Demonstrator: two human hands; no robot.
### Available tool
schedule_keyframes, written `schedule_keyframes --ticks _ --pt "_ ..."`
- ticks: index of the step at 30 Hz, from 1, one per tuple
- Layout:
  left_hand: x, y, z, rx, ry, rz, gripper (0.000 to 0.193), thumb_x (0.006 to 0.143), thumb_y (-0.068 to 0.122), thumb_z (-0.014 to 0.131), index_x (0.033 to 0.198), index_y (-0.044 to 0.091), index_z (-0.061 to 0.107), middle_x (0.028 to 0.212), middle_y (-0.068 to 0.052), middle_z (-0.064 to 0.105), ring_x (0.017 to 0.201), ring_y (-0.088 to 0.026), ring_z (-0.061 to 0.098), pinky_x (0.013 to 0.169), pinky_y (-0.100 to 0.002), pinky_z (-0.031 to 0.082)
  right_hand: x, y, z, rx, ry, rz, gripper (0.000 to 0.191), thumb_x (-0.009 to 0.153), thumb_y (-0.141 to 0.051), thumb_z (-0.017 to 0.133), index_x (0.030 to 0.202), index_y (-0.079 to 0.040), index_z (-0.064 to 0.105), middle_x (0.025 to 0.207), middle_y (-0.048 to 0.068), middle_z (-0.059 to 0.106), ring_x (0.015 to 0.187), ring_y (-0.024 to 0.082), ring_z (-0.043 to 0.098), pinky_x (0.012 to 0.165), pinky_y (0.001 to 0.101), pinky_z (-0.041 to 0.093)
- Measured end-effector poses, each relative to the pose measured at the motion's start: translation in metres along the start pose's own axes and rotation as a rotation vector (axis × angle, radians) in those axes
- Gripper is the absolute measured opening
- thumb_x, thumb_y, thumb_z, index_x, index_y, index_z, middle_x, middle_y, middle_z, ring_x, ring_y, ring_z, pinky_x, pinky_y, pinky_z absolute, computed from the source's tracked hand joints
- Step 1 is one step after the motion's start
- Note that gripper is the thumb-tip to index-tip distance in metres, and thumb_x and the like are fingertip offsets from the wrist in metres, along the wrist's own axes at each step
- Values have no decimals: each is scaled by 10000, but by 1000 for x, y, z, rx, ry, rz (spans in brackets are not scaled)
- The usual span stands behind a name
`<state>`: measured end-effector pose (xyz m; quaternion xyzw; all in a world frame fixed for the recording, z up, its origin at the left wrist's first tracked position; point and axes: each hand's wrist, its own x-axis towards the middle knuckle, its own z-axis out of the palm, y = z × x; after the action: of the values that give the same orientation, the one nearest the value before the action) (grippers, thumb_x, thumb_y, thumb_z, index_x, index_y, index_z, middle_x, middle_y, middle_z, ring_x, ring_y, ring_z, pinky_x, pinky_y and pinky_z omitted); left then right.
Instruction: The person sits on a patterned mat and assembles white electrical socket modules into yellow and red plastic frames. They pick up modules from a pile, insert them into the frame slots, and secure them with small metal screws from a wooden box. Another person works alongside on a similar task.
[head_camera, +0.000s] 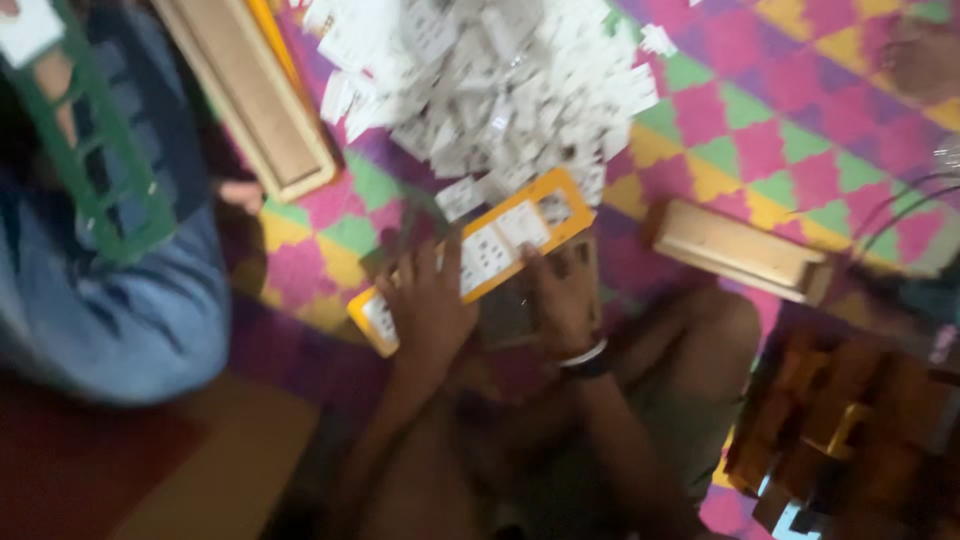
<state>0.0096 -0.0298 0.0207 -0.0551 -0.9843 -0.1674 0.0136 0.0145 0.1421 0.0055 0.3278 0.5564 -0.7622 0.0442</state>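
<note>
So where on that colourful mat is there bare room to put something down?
Bare mat lies right of the white card pile, above the wooden tray. It is crowded around the yellow frame under both hands.

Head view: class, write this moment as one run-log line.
left hand: on orange frame | right hand: on frame's near edge | white cards: heaped beyond | wooden tray: right | image: blurred

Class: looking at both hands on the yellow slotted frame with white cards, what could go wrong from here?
1. The yellow frame is tilted under the left hand and right hand; its white cards might slide out.
2. The loose card pile lies right beside the frame, so dropped cards could get lost in it.
</note>
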Motion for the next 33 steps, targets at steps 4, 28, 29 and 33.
schedule_keyframes --ticks 4,28,29,33 --pt "0 0 -4 -13 52 63 878 655 350 824 1462 147 541 1279 -104 572 1181 -344 520 995 -576 351 -2 10 7 -58 -13 -166 241 997 -177 718 1153 2 680 871 40 682 685 85 566 572 241 432" --pt "5 -10 -4 83 94 -98 831 692 425 792 1443 170 542 1259 -100 622 1065 -329 591 867 -556 424 3 52 -28 -1225 -191 -748 339 895 -153 721 1220 -61 686 1080 170 711 852 304 728 663 358 585" --pt "5 -10 -3 72 88 -102 801 720 421 784 1444 171 551 1250 -93 627 1058 -327 594 866 -555 425 0 55 -30 -1384 -229 -842 440 805 -130 728 1232 -58 652 1171 202 670 925 329 715 645 368 590" --pt "2 -10 0 52 123 -50 775 723 451 782 1413 166 574 1243 -117 637 1002 -337 599 861 -562 426 -8 65 -30 -1584 -366 -724 799 623 -209 805 1342 6 532 1268 176 562 1011 364 648 589 431 587"
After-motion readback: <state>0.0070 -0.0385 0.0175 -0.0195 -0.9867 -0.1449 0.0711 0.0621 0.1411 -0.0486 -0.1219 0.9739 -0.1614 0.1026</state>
